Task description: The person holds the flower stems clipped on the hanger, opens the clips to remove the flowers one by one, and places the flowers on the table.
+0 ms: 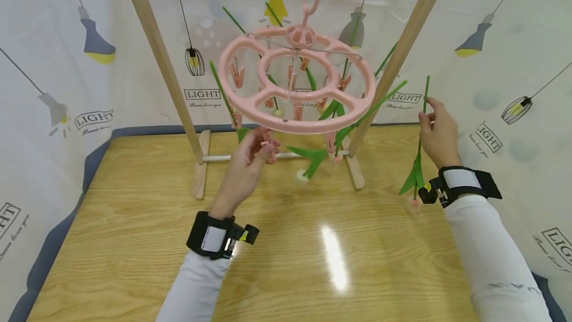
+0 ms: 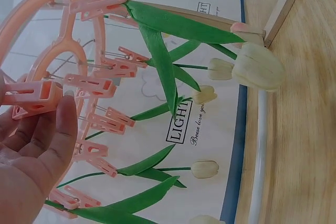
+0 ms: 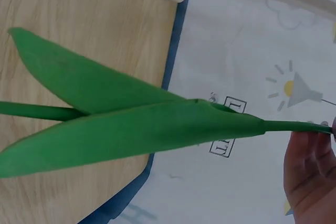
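A pink round clip hanger (image 1: 292, 124) hangs by its hook from the rack's white top bar. At its near rim my left hand (image 1: 243, 165) pinches a pink clothespin (image 2: 34, 97) between thumb and fingers. Several artificial tulips hang head down from other clothespins, among them a white tulip (image 2: 258, 66) with broad green leaves. Out to the right of the rack, my right hand (image 1: 440, 133) pinches the stem of a pink tulip (image 1: 414, 204) whose flower points down. Its green leaves (image 3: 131, 127) fill the right wrist view, where the flower is out of frame.
The rack has wooden posts (image 1: 163, 58), feet and a white lower bar (image 1: 219, 158), and stands at the back of the wooden table (image 1: 286, 262). Behind it hangs a white cloth (image 1: 147, 83) printed with lamps.
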`<state>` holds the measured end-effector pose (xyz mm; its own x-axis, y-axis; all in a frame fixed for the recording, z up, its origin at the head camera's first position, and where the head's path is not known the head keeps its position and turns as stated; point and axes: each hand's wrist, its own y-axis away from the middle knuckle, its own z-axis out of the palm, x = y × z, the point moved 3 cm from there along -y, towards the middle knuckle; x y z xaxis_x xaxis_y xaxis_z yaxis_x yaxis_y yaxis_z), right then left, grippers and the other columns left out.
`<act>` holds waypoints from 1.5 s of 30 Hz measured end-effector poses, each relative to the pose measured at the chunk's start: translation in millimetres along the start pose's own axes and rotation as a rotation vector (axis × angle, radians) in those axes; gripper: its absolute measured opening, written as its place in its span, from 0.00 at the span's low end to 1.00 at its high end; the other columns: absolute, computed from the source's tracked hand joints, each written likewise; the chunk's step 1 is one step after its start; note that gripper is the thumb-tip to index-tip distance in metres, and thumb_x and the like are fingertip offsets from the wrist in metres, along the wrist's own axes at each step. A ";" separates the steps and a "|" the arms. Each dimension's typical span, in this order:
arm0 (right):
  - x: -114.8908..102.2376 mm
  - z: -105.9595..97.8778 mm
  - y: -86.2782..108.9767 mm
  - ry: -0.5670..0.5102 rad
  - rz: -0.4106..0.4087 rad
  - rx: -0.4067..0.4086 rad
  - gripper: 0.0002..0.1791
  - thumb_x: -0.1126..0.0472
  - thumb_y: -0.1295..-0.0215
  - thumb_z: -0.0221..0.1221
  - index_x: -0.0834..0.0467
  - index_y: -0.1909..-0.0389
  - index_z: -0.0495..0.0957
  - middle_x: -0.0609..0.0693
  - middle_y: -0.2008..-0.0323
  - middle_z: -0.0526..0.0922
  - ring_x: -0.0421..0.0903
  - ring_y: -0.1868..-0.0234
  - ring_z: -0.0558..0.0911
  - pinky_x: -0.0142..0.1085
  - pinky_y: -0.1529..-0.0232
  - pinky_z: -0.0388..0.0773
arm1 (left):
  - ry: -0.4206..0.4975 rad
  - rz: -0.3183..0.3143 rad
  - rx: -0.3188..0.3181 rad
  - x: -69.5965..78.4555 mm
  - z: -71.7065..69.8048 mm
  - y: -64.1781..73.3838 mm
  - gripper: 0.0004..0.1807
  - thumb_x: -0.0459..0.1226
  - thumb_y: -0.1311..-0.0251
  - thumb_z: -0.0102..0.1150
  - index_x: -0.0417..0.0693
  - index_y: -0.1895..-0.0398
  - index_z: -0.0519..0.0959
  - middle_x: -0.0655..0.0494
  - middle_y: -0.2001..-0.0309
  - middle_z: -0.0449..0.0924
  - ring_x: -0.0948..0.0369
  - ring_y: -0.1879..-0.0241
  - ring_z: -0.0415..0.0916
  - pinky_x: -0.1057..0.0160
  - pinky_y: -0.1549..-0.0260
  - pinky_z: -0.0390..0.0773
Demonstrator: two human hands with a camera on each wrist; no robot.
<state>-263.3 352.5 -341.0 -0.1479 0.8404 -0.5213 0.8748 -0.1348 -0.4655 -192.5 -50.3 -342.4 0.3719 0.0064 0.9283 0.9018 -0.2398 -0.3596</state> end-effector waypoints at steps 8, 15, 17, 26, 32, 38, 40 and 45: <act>14.4 7.0 -2.9 0.085 -0.056 -0.133 0.25 0.63 0.24 0.42 0.70 0.31 0.58 0.78 0.62 0.78 0.69 0.68 0.77 0.58 0.71 0.70 | 0.024 -0.003 0.002 -1.0 -0.8 0.1 0.20 0.30 0.28 0.45 0.36 0.36 0.65 0.31 0.52 0.74 0.57 0.62 0.72 0.72 0.63 0.78; 20.7 15.5 -2.5 0.222 0.015 -0.301 0.25 0.65 0.24 0.39 0.72 0.31 0.57 0.82 0.52 0.73 0.76 0.53 0.73 0.68 0.58 0.71 | 0.031 0.000 0.008 -0.9 -1.3 0.1 0.20 0.30 0.29 0.45 0.35 0.36 0.65 0.34 0.53 0.75 0.55 0.62 0.72 0.72 0.64 0.78; 23.6 20.7 -0.7 0.249 0.062 -0.365 0.25 0.65 0.25 0.38 0.71 0.30 0.55 0.82 0.49 0.71 0.77 0.52 0.72 0.70 0.57 0.70 | 0.033 -0.001 0.009 -1.3 -1.5 0.1 0.20 0.30 0.29 0.45 0.36 0.35 0.64 0.34 0.53 0.75 0.54 0.62 0.72 0.72 0.63 0.78; 31.2 40.7 6.4 0.258 0.189 -0.615 0.37 0.69 0.37 0.36 0.70 0.26 0.40 0.84 0.36 0.53 0.81 0.40 0.58 0.73 0.45 0.62 | 0.029 0.019 0.005 0.3 -1.6 -1.1 0.21 0.30 0.29 0.46 0.36 0.34 0.64 0.37 0.55 0.75 0.49 0.61 0.72 0.71 0.63 0.78; 30.4 47.1 11.0 0.220 0.153 -0.636 0.44 0.72 0.43 0.46 0.73 0.27 0.37 0.89 0.41 0.54 0.80 0.45 0.62 0.69 0.53 0.68 | 0.031 0.023 0.001 1.8 -2.2 -1.5 0.21 0.31 0.28 0.46 0.36 0.34 0.64 0.33 0.54 0.74 0.53 0.62 0.72 0.71 0.64 0.77; 29.5 58.2 20.3 0.175 0.142 -0.587 0.42 0.77 0.46 0.45 0.75 0.28 0.42 0.88 0.44 0.59 0.76 0.50 0.64 0.64 0.60 0.69 | 0.031 0.017 -0.010 0.0 -2.2 -1.6 0.21 0.31 0.28 0.46 0.36 0.34 0.64 0.31 0.54 0.73 0.57 0.63 0.71 0.71 0.63 0.77; 30.6 62.7 23.5 0.193 0.136 -0.562 0.41 0.78 0.45 0.44 0.74 0.28 0.44 0.87 0.44 0.59 0.77 0.52 0.67 0.63 0.62 0.71 | 0.033 0.015 -0.007 -0.3 -2.2 -1.3 0.21 0.31 0.28 0.46 0.36 0.34 0.64 0.31 0.54 0.73 0.58 0.64 0.71 0.71 0.64 0.77; 34.3 70.9 32.8 0.295 0.102 -0.526 0.37 0.76 0.40 0.48 0.71 0.28 0.49 0.86 0.43 0.60 0.73 0.65 0.75 0.60 0.71 0.75 | 0.034 0.012 -0.002 -0.4 -2.7 -1.0 0.20 0.31 0.28 0.46 0.36 0.35 0.65 0.31 0.54 0.74 0.51 0.62 0.72 0.72 0.63 0.78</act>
<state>-272.4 339.8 -424.8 0.0167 0.9569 -0.2899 0.9995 -0.0082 0.0307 -194.1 -52.7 -342.1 0.3744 -0.0296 0.9268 0.8970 -0.2415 -0.3701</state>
